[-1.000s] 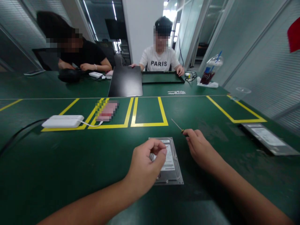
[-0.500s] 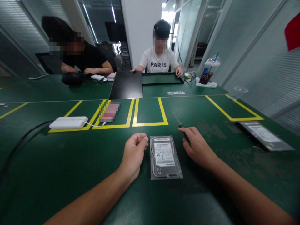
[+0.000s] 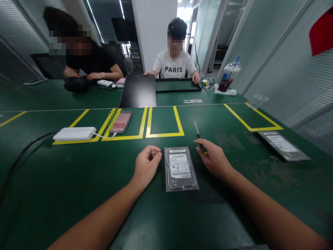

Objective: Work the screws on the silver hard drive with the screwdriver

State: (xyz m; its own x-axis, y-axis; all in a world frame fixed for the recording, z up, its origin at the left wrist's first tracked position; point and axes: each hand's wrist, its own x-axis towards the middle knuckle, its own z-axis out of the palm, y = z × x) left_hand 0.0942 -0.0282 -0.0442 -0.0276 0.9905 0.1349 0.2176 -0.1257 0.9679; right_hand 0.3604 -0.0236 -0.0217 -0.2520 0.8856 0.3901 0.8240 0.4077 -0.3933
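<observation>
Resting the left hand [image 3: 146, 166] on the bench [image 3: 78, 187], touching or nearly touching the left edge of the hard drive [image 3: 180, 169], fingers curled in loosely with thumb against fingertips; cannot tell whether anything small is pinched there. Lying label-up between the two hands, flat on the bench: one hard drive. Gripping the one screwdriver [image 3: 198, 133] in the right hand [image 3: 213, 159], fingers closed round the handle, shaft pointing away and clear of the drive. Judging by this, pausing between screws rather than turning one; bringing the tip down squarely onto a screw head while steadying the casing seems to be what is called for. Lying well right of the right hand: one more flat labelled unit [image 3: 282, 146]. Sitting beyond the left hand: one white pack [image 3: 76, 133] with its cable. Working farther off at one black panel [image 3: 138, 91]: two other people.
</observation>
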